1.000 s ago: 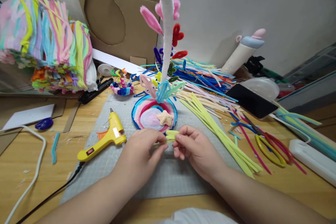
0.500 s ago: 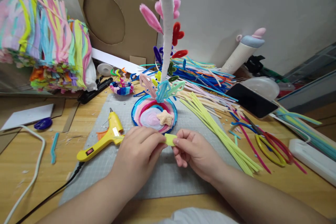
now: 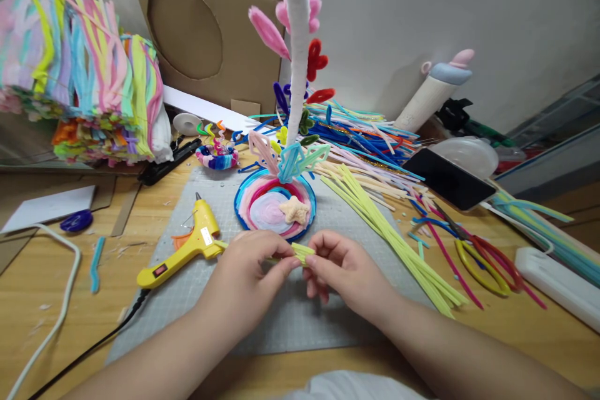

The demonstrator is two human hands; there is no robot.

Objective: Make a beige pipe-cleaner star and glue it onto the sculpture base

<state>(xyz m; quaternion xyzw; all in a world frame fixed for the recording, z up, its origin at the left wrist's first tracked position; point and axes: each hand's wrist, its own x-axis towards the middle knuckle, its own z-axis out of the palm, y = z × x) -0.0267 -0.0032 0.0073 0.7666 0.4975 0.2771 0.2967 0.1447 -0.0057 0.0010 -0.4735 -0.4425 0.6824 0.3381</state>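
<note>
Between my two hands is a short folded piece of yellow-green pipe cleaner (image 3: 302, 252). My left hand (image 3: 255, 272) pinches its left end, and my right hand (image 3: 340, 269) pinches the right end between thumb and fingers. Just beyond them stands a round base (image 3: 244, 200) of coiled pink, white and blue pipe cleaners, with a cream star (image 3: 294, 209) on it. A white wrapped stem (image 3: 299, 62) rises behind, with coloured petals and loops around it. Loose yellow-green pipe cleaners (image 3: 394, 237) lie to the right of my right hand.
A yellow hot glue gun (image 3: 187, 250) lies left of my left hand on the grey cutting mat (image 3: 300, 331). Scissors (image 3: 482, 262), a phone (image 3: 450, 178) and a white power strip (image 3: 557, 287) are at right. Bundled pipe cleaners (image 3: 103, 69) are stacked at back left.
The yellow-green piece has turned between my fingertips, so its separate strands now show. My left thumb has shifted to the front of it; both hands stay in nearly the same place.
</note>
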